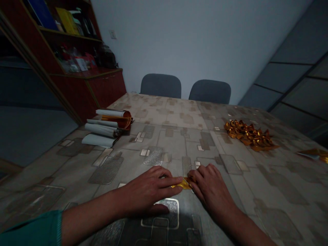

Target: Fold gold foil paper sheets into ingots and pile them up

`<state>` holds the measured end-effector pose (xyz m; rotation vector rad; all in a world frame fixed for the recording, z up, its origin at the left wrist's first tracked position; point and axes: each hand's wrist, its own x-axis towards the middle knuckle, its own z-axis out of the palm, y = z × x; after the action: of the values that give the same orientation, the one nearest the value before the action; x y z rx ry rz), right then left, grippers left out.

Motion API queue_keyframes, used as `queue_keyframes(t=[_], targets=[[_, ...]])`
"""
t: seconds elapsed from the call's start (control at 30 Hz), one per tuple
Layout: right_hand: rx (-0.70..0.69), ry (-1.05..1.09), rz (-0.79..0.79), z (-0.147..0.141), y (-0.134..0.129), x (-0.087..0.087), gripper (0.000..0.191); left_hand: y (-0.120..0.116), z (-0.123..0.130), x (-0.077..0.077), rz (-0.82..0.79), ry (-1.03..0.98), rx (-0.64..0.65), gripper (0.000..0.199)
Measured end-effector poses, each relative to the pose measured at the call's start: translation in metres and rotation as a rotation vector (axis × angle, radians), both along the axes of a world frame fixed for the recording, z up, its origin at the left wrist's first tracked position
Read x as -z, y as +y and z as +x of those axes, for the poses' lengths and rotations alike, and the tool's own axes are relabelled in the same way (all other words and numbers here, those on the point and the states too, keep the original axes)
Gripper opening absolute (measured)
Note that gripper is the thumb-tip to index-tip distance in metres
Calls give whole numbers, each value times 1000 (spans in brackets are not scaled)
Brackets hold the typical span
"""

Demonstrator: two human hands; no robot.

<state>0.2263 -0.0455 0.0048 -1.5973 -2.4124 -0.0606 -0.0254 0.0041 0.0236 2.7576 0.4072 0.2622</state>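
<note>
A small folded piece of gold foil paper lies on the table in front of me, partly covered by my fingers. My left hand rests beside it from the left, its index and middle fingers stretched out flat on the foil and its thumb well apart on the tabletop. At the foil's right end, the curled fingers of my right hand pinch its edge. How the foil is folded beneath those fingertips is hidden.
Several folded gold foil pieces form a cluster at the right. A gold foil sheet lies near the right edge. Curled sheets with pale backs are stacked at the left. Two grey chairs stand behind the patterned tablecloth.
</note>
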Motion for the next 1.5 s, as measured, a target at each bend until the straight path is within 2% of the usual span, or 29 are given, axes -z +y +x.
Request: queue_keyframes(t=[0.13, 0.23, 0.33, 0.43, 0.5, 0.57, 0.7, 0.8, 0.97, 1.1, 1.2, 1.37, 1.5], targets=[[6, -16, -20, -1, 0, 0, 4, 0, 1, 2, -29, 1, -12, 59], [5, -11, -11, -1, 0, -1, 5, 2, 5, 2, -86, -65, -60, 37], [-2, 34, -16, 0, 1, -2, 7, 5, 14, 0, -173, -169, -245, 22], [-1, 74, -42, 2, 5, -4, 9, 5, 25, -4, -160, -130, -514, 12], [-9, 86, -51, 1, 11, -8, 11, 3, 32, -6, -137, -79, -566, 20], [-25, 92, -75, -1, 18, -14, 12, 1, 36, -6, -137, -53, -559, 23], [-57, 156, -216, -6, 30, -26, 18, -5, 38, -2, -183, -59, -538, 17], [-90, 212, -280, -6, 33, -27, 23, -9, 37, 3, -212, -88, -529, 17], [-130, 328, -296, -3, 32, -18, 23, -13, 35, 6, -206, -69, -498, 37], [-129, 402, -336, -6, 29, -22, 26, -12, 35, 3, -195, -69, -507, 34], [-139, 429, -333, -11, 27, -31, 23, -10, 35, 1, -197, -54, -578, 29], [-182, 428, -288, -18, 25, -34, 14, -8, 34, -1, -293, -69, -663, 12], [-207, 422, -241, -17, 25, -29, 14, -8, 29, -1, -271, -102, -635, 20]])
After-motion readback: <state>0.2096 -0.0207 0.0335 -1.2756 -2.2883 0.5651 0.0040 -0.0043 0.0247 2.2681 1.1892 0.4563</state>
